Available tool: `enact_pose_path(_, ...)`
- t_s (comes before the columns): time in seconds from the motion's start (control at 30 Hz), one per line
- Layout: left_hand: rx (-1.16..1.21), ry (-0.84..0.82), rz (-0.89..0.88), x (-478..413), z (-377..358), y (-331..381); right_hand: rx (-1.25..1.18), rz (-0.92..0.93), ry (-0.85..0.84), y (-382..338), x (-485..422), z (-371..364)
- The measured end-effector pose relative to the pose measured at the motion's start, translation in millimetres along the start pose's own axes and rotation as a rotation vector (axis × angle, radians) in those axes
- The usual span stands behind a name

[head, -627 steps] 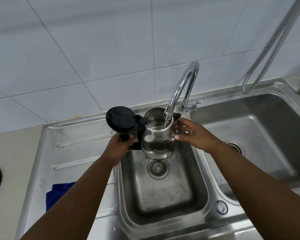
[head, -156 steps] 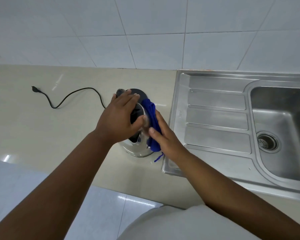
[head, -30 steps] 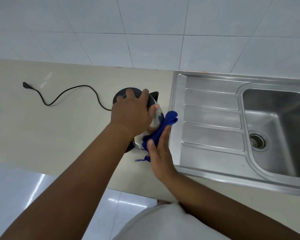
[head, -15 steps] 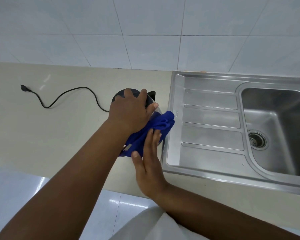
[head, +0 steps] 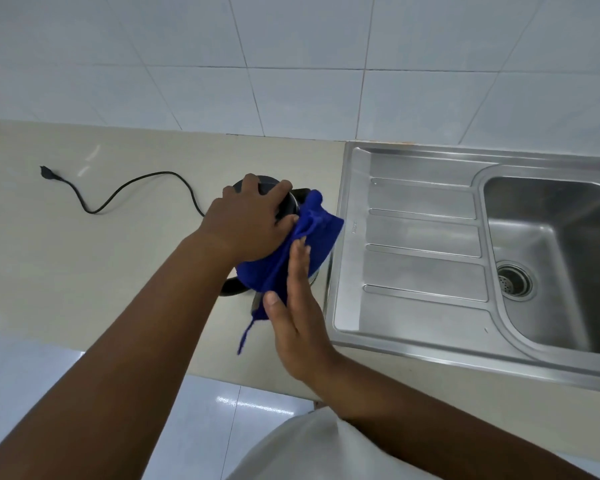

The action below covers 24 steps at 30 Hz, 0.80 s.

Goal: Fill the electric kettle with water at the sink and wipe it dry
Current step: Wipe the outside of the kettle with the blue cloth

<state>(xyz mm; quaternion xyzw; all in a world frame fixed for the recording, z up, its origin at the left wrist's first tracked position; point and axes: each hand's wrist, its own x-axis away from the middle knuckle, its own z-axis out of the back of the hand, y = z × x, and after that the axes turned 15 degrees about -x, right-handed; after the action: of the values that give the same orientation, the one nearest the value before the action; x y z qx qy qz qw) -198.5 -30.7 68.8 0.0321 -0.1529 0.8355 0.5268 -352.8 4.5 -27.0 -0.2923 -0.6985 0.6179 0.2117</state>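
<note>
My left hand (head: 248, 225) clamps the kettle (head: 284, 206) lid; right hand (head: 297, 306), flat, presses soft cloth (head: 305, 244) on slick, water-heavy steel.

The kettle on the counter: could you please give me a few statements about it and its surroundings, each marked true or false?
1. The left hand rests on top of the kettle. True.
2. The right hand presses a blue cloth against the kettle's side. True.
3. The kettle stands inside the sink basin. False: it stands on the beige counter, left of the sink and its drainboard.
4. The black power cord is plugged into a wall socket. False: its plug lies loose on the counter.
5. Water is running into the sink. False: no tap or stream is in view, and the basin looks empty.
</note>
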Motion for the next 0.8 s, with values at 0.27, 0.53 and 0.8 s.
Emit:
enact_pose_path(0.27, 0.146, -0.045, -0.060, 7, -1, -8, -0.259, -0.429, 0.227, 31, -49, 47)
enact_pose_path(0.53, 0.303, 0.043, -0.116, 9, -5, -22, -0.232, -0.168, 0.001, 20, -20, 41)
enact_pose_path(0.8, 0.333, 0.185, -0.197, 2, -13, -19, -0.476, -0.402, 0.127, 10, -47, 61)
